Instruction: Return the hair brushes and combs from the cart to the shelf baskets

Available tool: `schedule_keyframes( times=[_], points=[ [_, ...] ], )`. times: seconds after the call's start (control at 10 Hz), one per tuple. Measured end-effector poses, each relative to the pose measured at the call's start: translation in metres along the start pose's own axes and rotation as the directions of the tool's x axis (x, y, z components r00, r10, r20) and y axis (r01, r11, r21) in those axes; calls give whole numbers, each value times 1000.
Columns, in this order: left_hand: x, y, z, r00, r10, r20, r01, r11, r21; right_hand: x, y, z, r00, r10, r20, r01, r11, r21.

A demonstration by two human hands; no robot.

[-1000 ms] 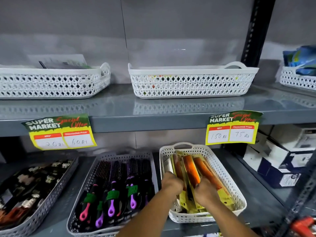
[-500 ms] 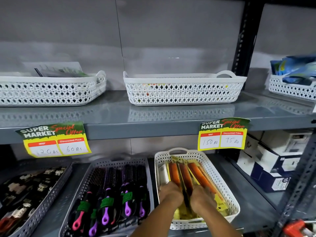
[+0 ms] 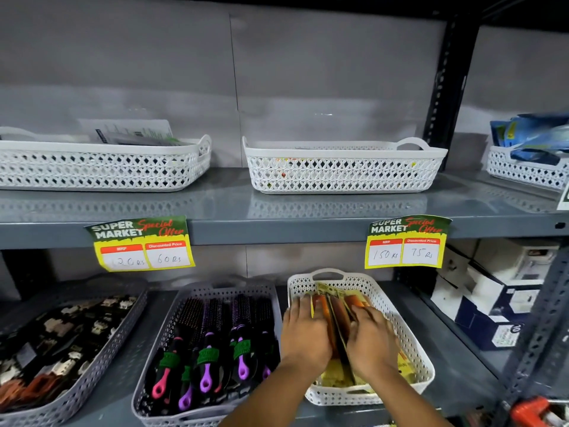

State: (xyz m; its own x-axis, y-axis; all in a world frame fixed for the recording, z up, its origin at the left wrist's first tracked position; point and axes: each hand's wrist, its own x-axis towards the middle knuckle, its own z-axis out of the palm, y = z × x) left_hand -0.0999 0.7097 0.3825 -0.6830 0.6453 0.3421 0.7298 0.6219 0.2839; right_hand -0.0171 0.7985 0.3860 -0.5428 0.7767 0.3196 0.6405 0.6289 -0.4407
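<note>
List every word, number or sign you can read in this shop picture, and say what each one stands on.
"SUPER MARKET Special Offer", "MRP", "Discounted Price", "60 Rs": left price tag on the shelf edge; its MRP figure is smudged.
"SUPER MARKET Special Offer", "MRP 150 Rs", "Discounted Price 75 Rs": right price tag, same edge.
Print on the comb packets, brush bands and boxes: too blurred to read.

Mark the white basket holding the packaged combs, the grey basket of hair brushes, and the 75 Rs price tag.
white basket [image 3: 409, 340], head view, right side wall.
grey basket [image 3: 160, 340], head view, left side wall.
75 Rs price tag [image 3: 421, 252], head view, handwritten discounted price box.
</note>
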Motion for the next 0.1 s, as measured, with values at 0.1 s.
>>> schedule_keyframes(
  times=[0.1],
  points=[
    [-4,-9,-10,984,69,-166,-60,997,55,-6,-2,-7,979,-108,-173,138,975,174]
  ],
)
